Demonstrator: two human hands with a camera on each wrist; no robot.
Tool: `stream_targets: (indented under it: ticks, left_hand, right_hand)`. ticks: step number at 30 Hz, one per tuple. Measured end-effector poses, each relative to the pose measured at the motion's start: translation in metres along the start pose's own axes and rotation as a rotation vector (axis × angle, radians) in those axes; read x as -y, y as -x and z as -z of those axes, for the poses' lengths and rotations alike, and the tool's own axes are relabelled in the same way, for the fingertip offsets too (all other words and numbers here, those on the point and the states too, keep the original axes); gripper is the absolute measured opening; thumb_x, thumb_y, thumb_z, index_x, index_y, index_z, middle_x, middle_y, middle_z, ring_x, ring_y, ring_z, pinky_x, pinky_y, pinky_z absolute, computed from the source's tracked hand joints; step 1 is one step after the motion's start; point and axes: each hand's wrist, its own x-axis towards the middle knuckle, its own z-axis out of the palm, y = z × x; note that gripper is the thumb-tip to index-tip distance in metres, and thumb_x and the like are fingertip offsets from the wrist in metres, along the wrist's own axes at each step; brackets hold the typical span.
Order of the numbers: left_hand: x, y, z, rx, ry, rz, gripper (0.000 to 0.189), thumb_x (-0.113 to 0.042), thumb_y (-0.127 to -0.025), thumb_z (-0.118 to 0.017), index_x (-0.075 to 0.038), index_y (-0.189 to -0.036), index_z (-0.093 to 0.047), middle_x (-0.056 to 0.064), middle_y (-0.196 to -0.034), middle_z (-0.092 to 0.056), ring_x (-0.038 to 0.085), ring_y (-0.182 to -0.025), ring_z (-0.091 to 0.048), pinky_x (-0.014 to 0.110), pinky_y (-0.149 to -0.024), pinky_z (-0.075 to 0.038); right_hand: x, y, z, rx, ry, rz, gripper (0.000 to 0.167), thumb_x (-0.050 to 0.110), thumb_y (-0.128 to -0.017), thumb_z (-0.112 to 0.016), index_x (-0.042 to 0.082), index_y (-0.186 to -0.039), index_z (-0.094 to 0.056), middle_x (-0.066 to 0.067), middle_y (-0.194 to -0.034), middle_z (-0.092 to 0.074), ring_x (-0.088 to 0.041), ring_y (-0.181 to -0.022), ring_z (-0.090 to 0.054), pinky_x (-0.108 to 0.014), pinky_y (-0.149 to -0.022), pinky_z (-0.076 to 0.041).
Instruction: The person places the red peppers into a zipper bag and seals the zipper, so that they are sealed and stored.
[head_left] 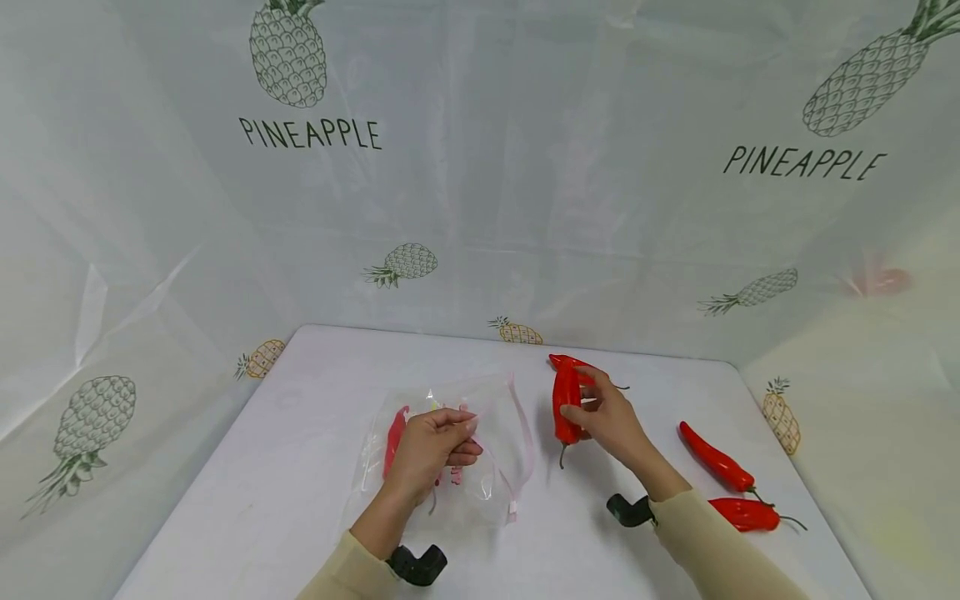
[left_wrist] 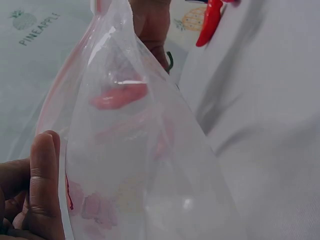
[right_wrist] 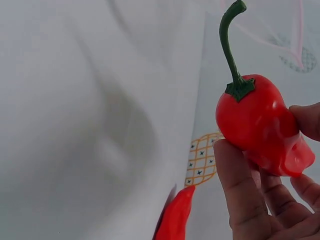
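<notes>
My right hand (head_left: 609, 417) holds a red chili pepper (head_left: 566, 404) above the table, its green stem pointing down toward me. In the right wrist view, thumb and fingers wrap the shiny chili pepper (right_wrist: 260, 120). To its left, my left hand (head_left: 437, 446) pinches the edge of a clear plastic zip bag (head_left: 487, 492) with a pink slider strip. Through the film of the bag (left_wrist: 165, 190) in the left wrist view, a reddish pepper shape (left_wrist: 120, 95) shows. Behind the held pepper, another chili (head_left: 588, 371) lies on the table.
Two more red chilies, one long (head_left: 716, 458) and one partly behind the right sleeve (head_left: 750, 514), lie at the table's right. The white table (head_left: 247, 467) meets a pineapple-printed sheet (head_left: 480, 167) at the back and sides. A black wrist mount (head_left: 630, 510) sits on each wrist.
</notes>
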Motion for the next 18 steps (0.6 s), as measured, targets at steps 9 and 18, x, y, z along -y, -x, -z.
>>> stream_targets:
  ticks: [9,18]
  left_hand:
    - [-0.001,-0.001,-0.001,0.002,-0.005,-0.004,0.034,-0.018,-0.099,-0.075,0.006,-0.122,-0.071,0.015,-0.09,-0.078,0.027,-0.078,-0.08,0.032,-0.073,-0.066]
    - [-0.002,0.002,-0.005,-0.008,-0.034,-0.017,0.037,-0.021,-0.1,-0.075,0.006,-0.124,-0.07,0.02,-0.094,-0.078,0.024,-0.077,-0.08,0.032,-0.074,-0.066]
  right_hand:
    - [0.014,0.016,-0.001,0.031,-0.033,-0.011,0.079,0.02,-0.091,-0.083,0.015,-0.157,-0.04,-0.022,-0.135,-0.06,-0.038,-0.116,-0.063,-0.04,-0.069,-0.068]
    - [0.036,0.03,-0.011,0.126,-0.089,-0.041,0.082,0.019,-0.083,-0.089,0.016,-0.154,-0.047,-0.019,-0.131,-0.062,-0.034,-0.112,-0.065,-0.042,-0.066,-0.067]
